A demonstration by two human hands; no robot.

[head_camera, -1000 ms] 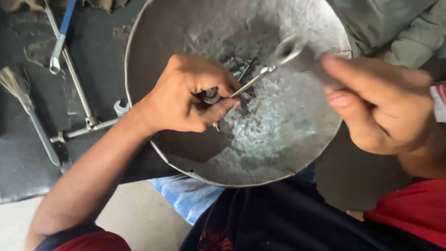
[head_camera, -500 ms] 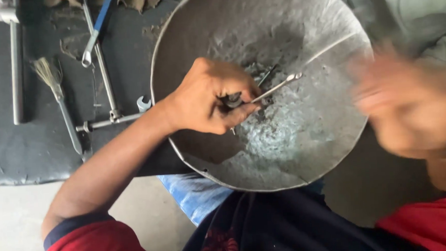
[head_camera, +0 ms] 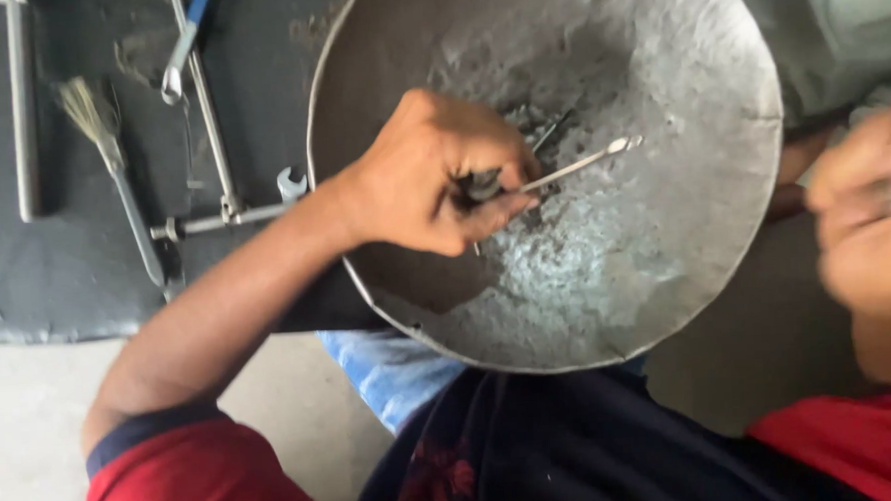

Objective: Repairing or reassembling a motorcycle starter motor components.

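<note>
A large dented grey metal pan (head_camera: 668,301) rests on my lap. My left hand (head_camera: 422,176) is inside it, fingers closed around a small dark metal part (head_camera: 483,186) with a thin silver rod (head_camera: 582,162) sticking out to the right. Other small dark metal pieces (head_camera: 545,131) lie in the pan just beyond my fingers. My right hand (head_camera: 870,227) is blurred at the right edge, outside the pan's rim, apart from the rod; whether it holds anything is unclear.
A dark mat (head_camera: 55,258) lies at the left with a small brush (head_camera: 111,160), a blue-handled wrench (head_camera: 181,52), a long metal rod (head_camera: 210,121), a spanner (head_camera: 234,218) and a bar (head_camera: 21,109). Pale concrete floor (head_camera: 33,439) shows below.
My right hand let go of the rod's end and drew back to the right, out of the pan. My left hand kept its grip while the view shifted.
</note>
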